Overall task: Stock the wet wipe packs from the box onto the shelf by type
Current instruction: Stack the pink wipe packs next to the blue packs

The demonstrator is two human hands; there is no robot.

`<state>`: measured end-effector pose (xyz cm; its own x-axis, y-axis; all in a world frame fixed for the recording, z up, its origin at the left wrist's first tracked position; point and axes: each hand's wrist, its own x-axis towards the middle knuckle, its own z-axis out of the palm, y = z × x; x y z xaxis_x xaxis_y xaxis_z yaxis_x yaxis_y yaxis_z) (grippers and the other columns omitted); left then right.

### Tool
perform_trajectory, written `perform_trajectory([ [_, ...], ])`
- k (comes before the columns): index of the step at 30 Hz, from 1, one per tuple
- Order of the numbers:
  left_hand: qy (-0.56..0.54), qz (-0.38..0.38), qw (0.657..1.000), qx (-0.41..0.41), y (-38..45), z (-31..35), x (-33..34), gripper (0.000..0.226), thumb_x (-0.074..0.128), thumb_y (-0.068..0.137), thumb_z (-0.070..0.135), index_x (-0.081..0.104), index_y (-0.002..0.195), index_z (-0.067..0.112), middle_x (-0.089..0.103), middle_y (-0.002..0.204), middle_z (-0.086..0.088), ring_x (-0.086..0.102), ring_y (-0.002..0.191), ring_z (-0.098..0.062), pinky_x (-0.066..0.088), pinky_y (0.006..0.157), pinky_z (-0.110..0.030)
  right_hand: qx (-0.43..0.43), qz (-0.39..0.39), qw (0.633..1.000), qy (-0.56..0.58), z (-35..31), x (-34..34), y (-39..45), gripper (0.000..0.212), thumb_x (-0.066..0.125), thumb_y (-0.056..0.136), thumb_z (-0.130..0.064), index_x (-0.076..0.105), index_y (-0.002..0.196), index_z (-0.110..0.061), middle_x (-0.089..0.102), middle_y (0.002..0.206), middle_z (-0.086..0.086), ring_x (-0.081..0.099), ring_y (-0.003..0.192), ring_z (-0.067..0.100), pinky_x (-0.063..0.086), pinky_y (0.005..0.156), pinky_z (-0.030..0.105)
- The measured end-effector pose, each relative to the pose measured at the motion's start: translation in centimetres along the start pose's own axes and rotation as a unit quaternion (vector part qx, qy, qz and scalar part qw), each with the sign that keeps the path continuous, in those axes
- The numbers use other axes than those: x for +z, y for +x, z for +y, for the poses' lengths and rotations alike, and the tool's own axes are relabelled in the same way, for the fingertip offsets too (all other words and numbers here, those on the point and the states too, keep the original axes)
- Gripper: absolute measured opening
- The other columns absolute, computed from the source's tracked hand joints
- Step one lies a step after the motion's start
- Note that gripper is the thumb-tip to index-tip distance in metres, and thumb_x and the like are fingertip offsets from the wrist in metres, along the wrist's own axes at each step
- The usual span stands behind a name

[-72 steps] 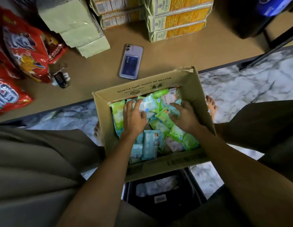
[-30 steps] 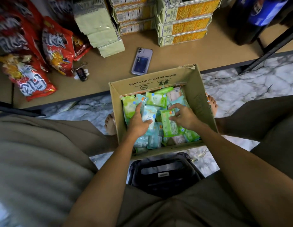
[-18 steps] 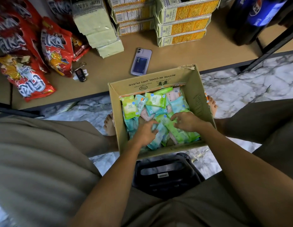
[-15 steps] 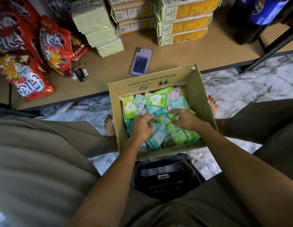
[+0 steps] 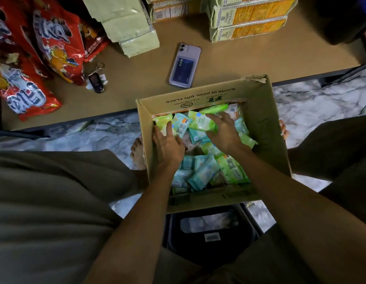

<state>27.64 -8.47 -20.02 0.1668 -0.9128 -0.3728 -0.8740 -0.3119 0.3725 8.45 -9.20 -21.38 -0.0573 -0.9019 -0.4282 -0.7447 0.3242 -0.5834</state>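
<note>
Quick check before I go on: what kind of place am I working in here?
Most likely a small shop or its stockroom. A low shelf holds stacked cracker cartons and red snack bags, and the cardboard box on the marble-pattern floor is full of wet wipe packs.

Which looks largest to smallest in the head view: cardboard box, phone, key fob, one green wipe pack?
1. cardboard box
2. phone
3. green wipe pack, close to the phone in apparent size; it is partly covered by the right hand, so this order is unsure
4. key fob
</note>
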Motion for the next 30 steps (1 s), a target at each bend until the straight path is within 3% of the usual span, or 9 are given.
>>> perform_trajectory([
  [4, 0.112, -0.019, 0.994, -0.008, 0.8, 0.6, 0.1, 0.074, 0.06, 0.094, 0.02, 0.02, 0.157, 0.021, 0.016, 0.157, -0.032, 0.022, 0.143, -0.045, 0.025, 0.119, -0.048, 0.012, 0.044, 0.999, -0.005, -0.1, 0.6, 1.2, 0.054, 0.069, 0.091, -0.022, 0.054, 0.143, -0.025, 0.033, 0.151, 0.018, 0.04, 0.135, 0.038, 0.043, 0.108, 0.045],
  [10, 0.134, -0.003, 0.991, -0.01, 1.5, 0.9, 0.4, 0.058, 0.057, 0.098, 0.022, 0.032, 0.149, 0.016, 0.038, 0.142, -0.033, 0.036, 0.13, -0.044, 0.022, 0.114, -0.047, 0.027, 0.045, 0.999, 0.006, -0.5, 0.6, 2.1, 0.05, 0.071, 0.089, -0.013, 0.06, 0.137, -0.02, 0.044, 0.13, 0.018, 0.052, 0.117, 0.037, 0.041, 0.108, 0.035],
  [14, 0.038, 0.026, 0.999, 0.008, 1.8, 0.4, 0.2, 0.06, 0.071, 0.088, 0.014, 0.045, 0.141, 0.02, 0.031, 0.141, -0.022, 0.045, 0.121, -0.038, 0.037, 0.109, -0.042, 0.054, 0.023, 0.998, 0.021, -1.2, 0.2, 1.7, 0.05, 0.075, 0.088, -0.019, 0.06, 0.135, -0.023, 0.043, 0.128, 0.017, 0.055, 0.109, 0.036, 0.043, 0.101, 0.033],
  [17, -0.065, 0.005, 0.998, -0.011, 1.8, 0.3, -0.1, 0.059, 0.072, 0.087, 0.01, 0.048, 0.14, 0.021, 0.029, 0.142, -0.018, 0.054, 0.112, -0.033, 0.041, 0.106, -0.033, 0.049, -0.001, 0.998, 0.042, -1.7, -0.1, 1.4, 0.052, 0.079, 0.086, -0.02, 0.06, 0.134, -0.021, 0.047, 0.127, 0.018, 0.056, 0.098, 0.03, 0.042, 0.094, 0.027],
  [21, -0.14, -0.013, 0.989, -0.046, 1.3, 0.4, -1.1, 0.055, 0.071, 0.091, 0.015, 0.049, 0.141, 0.02, 0.048, 0.136, -0.017, 0.052, 0.12, -0.032, 0.039, 0.101, -0.036, 0.066, -0.027, 0.993, 0.093, -1.9, -1.1, 0.7, 0.049, 0.082, 0.082, -0.022, 0.065, 0.128, -0.019, 0.064, 0.121, 0.011, 0.064, 0.102, 0.025, 0.049, 0.081, 0.027],
  [24, -0.154, -0.021, 0.988, -0.027, 0.5, 0.0, -1.7, 0.048, 0.068, 0.092, 0.01, 0.053, 0.137, 0.02, 0.063, 0.124, -0.016, 0.058, 0.115, -0.034, 0.046, 0.093, -0.038, 0.098, -0.054, 0.984, 0.137, -1.8, -2.2, -0.4, 0.043, 0.077, 0.088, -0.017, 0.063, 0.129, -0.02, 0.065, 0.117, 0.018, 0.065, 0.08, 0.027, 0.058, 0.079, 0.042],
  [25, -0.153, -0.03, 0.988, -0.021, 0.1, -0.1, -1.9, 0.047, 0.067, 0.093, 0.009, 0.053, 0.136, 0.022, 0.064, 0.121, -0.015, 0.06, 0.111, -0.034, 0.047, 0.09, -0.038, 0.098, -0.058, 0.984, 0.138, -1.7, -2.5, -0.9, 0.041, 0.075, 0.089, -0.015, 0.063, 0.129, -0.02, 0.064, 0.118, 0.02, 0.065, 0.079, 0.031, 0.058, 0.08, 0.047],
  [28, -0.165, -0.067, 0.984, -0.007, -1.3, -0.2, -2.5, 0.049, 0.062, 0.095, 0.006, 0.049, 0.137, 0.026, 0.066, 0.106, -0.011, 0.062, 0.094, -0.03, 0.045, 0.074, -0.033, 0.1, -0.084, 0.981, 0.144, -0.9, -3.8, -2.3, 0.039, 0.071, 0.092, -0.007, 0.063, 0.128, -0.017, 0.056, 0.132, 0.019, 0.064, 0.102, 0.044, 0.057, 0.083, 0.053],
  [30, -0.172, -0.083, 0.982, 0.001, -2.4, -0.3, -2.8, 0.05, 0.059, 0.096, 0.005, 0.045, 0.139, 0.027, 0.064, 0.101, -0.009, 0.059, 0.087, -0.026, 0.041, 0.07, -0.03, 0.085, -0.099, 0.98, 0.147, -0.2, -4.5, -3.4, 0.037, 0.07, 0.091, -0.001, 0.065, 0.125, -0.013, 0.053, 0.137, 0.014, 0.061, 0.115, 0.038, 0.059, 0.078, 0.043],
])
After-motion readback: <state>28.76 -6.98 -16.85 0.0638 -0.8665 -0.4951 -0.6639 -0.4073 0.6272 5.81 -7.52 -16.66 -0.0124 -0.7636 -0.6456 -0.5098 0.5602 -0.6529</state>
